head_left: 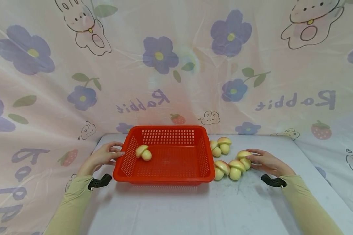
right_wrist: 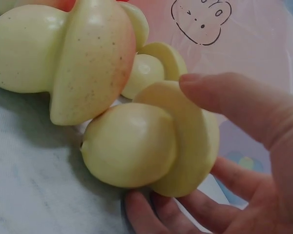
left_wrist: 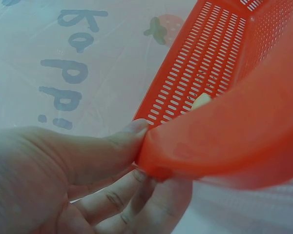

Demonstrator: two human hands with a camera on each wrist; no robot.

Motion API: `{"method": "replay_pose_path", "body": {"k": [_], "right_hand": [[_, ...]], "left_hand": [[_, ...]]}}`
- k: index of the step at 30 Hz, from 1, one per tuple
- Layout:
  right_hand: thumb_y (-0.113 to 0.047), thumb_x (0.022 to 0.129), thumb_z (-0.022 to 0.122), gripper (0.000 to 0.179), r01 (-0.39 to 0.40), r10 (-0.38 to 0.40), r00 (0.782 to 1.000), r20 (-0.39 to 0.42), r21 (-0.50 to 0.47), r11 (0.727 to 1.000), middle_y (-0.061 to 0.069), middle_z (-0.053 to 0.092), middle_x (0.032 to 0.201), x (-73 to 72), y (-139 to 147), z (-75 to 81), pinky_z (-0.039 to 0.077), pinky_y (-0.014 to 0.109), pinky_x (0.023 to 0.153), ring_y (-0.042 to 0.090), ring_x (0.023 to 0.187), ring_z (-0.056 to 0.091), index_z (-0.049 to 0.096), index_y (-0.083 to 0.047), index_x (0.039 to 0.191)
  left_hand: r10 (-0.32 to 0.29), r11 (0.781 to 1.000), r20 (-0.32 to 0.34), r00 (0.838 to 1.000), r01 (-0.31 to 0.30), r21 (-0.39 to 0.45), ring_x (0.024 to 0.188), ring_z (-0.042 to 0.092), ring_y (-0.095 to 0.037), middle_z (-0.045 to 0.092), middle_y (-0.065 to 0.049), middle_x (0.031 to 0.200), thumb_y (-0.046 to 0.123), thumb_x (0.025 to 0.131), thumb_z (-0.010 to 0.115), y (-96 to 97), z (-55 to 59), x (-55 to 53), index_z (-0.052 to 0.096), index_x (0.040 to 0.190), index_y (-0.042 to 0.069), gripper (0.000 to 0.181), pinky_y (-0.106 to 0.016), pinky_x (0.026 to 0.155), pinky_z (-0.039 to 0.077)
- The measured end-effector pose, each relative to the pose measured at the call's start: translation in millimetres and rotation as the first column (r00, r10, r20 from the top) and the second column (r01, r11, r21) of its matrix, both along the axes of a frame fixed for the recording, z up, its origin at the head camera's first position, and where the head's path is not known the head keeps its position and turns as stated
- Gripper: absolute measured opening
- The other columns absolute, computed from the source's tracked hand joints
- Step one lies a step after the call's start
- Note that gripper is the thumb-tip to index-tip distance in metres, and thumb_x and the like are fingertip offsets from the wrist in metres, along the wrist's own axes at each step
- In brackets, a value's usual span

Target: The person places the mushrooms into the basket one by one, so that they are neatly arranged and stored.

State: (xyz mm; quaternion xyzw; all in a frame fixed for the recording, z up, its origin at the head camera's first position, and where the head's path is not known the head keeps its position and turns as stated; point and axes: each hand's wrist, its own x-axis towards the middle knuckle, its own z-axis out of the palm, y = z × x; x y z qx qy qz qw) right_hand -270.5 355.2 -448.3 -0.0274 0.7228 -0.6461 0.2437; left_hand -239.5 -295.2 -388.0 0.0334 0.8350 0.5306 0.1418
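My left hand pinches the left rim of a red plastic basket, thumb on top and fingers curled below, as the left wrist view shows. Inside the basket, toward its left wall, lies one pale yellow toy mushroom. At the right of the table my right hand grips another toy mushroom; the thumb lies on its cap and the other fingers curl beneath it. This mushroom's round stem faces the right wrist camera, and a pink-tinged mushroom sits close beside it.
Several more mushrooms, among them one at the front and one behind, lie right of the basket on the white tabletop. A printed curtain with flowers and rabbits hangs behind and along both sides.
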Motion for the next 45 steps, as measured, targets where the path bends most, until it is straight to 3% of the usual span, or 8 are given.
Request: {"method": "replay_pose_path", "body": {"k": [9,16,24,45], "right_hand": [[-0.019,0.098,0.057,0.068,0.037,-0.037,0.999,-0.004,0.049,0.998,0.012,0.045,0.131,-1.0,-3,-1.0,0.044,0.040,0.098,0.014,0.111,0.052,0.019,0.005,0.148],[-0.023,0.098,0.056,0.067,0.017,-0.015,1.000,-0.027,0.093,0.996,0.016,0.043,0.135,-0.6,-6,1.0,0.043,0.043,0.099,0.016,0.113,0.050,0.020,0.008,0.147],[-0.022,0.096,0.061,0.072,0.043,-0.043,0.999,-0.010,0.087,0.995,0.015,0.046,0.132,-2.9,-9,-2.0,0.044,0.040,0.097,0.014,0.110,0.052,0.019,0.007,0.147],[-0.027,0.095,0.061,0.071,0.071,-0.056,0.995,-0.081,0.194,0.978,0.013,0.049,0.129,0.6,2,0.5,0.048,0.037,0.093,0.014,0.107,0.052,0.025,0.011,0.144]], "left_hand": [[-0.008,1.000,-0.001,1.000,0.008,0.010,0.079,0.066,-0.027,0.063,-0.016,0.099,0.015,0.093,0.064,-0.6,-1.2,0.7,0.034,0.138,-0.005,0.058,-0.041,0.071,0.057],[0.003,1.000,-0.002,1.000,-0.003,0.013,0.079,0.067,-0.028,0.063,-0.016,0.099,0.016,0.093,0.065,-0.6,-2.0,-0.3,0.035,0.137,-0.004,0.058,-0.041,0.071,0.057],[-0.003,1.000,-0.003,1.000,0.003,0.018,0.081,0.067,-0.029,0.063,-0.017,0.100,0.016,0.093,0.065,-1.3,-3.0,-0.1,0.035,0.137,-0.004,0.057,-0.042,0.071,0.057],[0.007,1.000,-0.004,1.000,-0.007,-0.001,0.081,0.066,-0.028,0.063,-0.016,0.101,0.019,0.093,0.065,-1.6,-3.1,-1.4,0.034,0.138,-0.003,0.059,-0.041,0.071,0.057]]}}
